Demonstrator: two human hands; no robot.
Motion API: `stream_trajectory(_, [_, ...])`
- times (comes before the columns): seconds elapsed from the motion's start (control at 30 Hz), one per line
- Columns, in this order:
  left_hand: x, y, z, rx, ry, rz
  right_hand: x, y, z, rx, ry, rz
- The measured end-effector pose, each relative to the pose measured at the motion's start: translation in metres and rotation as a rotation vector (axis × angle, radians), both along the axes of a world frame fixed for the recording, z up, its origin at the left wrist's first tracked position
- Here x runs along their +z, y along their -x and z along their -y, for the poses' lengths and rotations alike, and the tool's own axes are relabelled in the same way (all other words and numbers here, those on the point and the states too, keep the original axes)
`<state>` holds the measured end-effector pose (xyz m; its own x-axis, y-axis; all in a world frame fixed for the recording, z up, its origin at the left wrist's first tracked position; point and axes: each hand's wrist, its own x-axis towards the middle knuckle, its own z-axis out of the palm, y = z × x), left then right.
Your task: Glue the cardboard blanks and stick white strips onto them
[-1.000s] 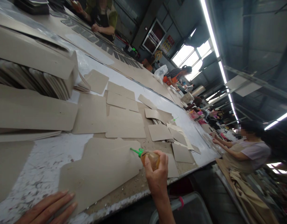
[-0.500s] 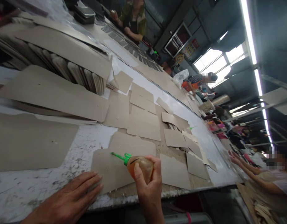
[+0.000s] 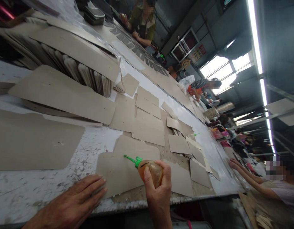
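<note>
My right hand (image 3: 157,184) is wrapped round a squeeze bottle (image 3: 151,171) of amber liquid, which looks like glue. Its green nozzle points left, with the tip over the upper edge of a grey-beige cardboard piece (image 3: 120,175) near the table's front edge. Fingers stretched out and lying flat, my left hand (image 3: 77,197) rests at that piece's lower left corner. Just behind, another cut piece (image 3: 135,144) is partly covered by the front one. Several similar pieces (image 3: 148,127) lie overlapping farther back.
A long row of stacked cardboard pieces (image 3: 82,54) stands at the back left, with large loose sheets (image 3: 30,143) before it. A second green nozzle (image 3: 197,134) shows at the right. Co-workers are across the table and at the right edge, where a person's forearms (image 3: 247,175) reach in.
My right hand has moved the bottle a little to the right, its nozzle tip travelling along the front piece's upper edge. My left hand stays in place; the view has shifted slightly.
</note>
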<state>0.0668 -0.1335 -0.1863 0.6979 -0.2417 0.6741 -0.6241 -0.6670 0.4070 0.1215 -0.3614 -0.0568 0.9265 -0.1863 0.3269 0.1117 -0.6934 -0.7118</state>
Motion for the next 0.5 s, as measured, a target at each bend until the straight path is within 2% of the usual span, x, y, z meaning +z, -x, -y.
stream_trajectory(0.13, [-0.006,0.002,0.001,0.0,0.022,-0.016,-0.001,0.001,0.0,0.011,0.0,0.01])
stream_trajectory(0.27, [-0.005,-0.001,0.0,-0.021,0.018,0.01,-0.005,0.001,0.0,0.021,-0.01,0.011])
stream_trajectory(0.4, [-0.004,-0.004,-0.001,-0.029,0.025,0.016,-0.004,-0.002,0.014,-0.052,0.015,0.047])
stream_trajectory(0.5, [-0.01,-0.004,-0.001,-0.029,0.029,0.027,-0.003,-0.006,0.028,-0.099,0.054,0.08])
